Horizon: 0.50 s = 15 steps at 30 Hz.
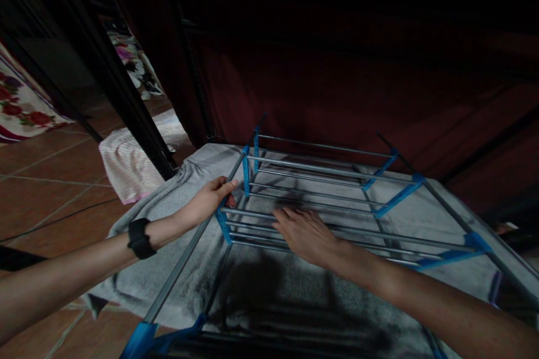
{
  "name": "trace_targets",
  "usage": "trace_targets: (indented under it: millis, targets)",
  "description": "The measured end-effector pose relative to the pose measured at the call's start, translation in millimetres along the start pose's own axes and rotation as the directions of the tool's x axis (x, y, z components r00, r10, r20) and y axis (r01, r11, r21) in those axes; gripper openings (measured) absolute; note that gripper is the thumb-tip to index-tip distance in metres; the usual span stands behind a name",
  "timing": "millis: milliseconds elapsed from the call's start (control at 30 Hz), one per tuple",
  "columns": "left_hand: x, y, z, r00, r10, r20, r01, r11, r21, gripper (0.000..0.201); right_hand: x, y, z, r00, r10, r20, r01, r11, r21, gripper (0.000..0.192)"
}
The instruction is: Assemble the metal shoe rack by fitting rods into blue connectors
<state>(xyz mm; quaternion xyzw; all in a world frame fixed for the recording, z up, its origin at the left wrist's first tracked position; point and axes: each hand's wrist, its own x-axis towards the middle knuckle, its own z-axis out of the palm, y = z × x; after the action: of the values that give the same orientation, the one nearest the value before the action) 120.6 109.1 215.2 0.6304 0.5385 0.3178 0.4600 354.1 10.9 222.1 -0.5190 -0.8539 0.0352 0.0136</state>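
Left hand [209, 200] curled round drying rack [328, 202] side rail, right hand [304, 234] flat and open on its rods; could pinch fingers if hinged frame folds.

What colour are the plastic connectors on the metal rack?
Blue, on the connectors of the rack; the head view shows them.

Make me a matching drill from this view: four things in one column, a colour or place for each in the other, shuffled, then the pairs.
Things:
1. left hand
2. right hand
3. wristband
4. striped cloth

Descriptions:
A. black, on the left forearm
B. flat on the rack's metal rods
C. pink and white, on the tiled floor
D. at the rack's left side rail, by a blue bracket

Pairs: 1-D, 2-B, 3-A, 4-C
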Motion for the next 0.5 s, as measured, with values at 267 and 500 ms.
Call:
trace_targets:
  millis: [267, 500]
  targets:
    - [14.1, 12.4, -0.7, 0.994, -0.088, 0.072, 0.082, 0.993, 0.083, 0.055, 5.9, -0.3, 5.3, 0.996, 0.091, 0.011, -0.091, 0.996, -0.025, 0.034]
    - [18.9, 9.2, 8.0, 0.998, 0.055, -0.038, -0.026, 0.842, 0.539, 0.029, 6.6, 0.1, 3.0, 0.996, 0.085, 0.023, -0.083, 0.995, -0.052, 0.033]
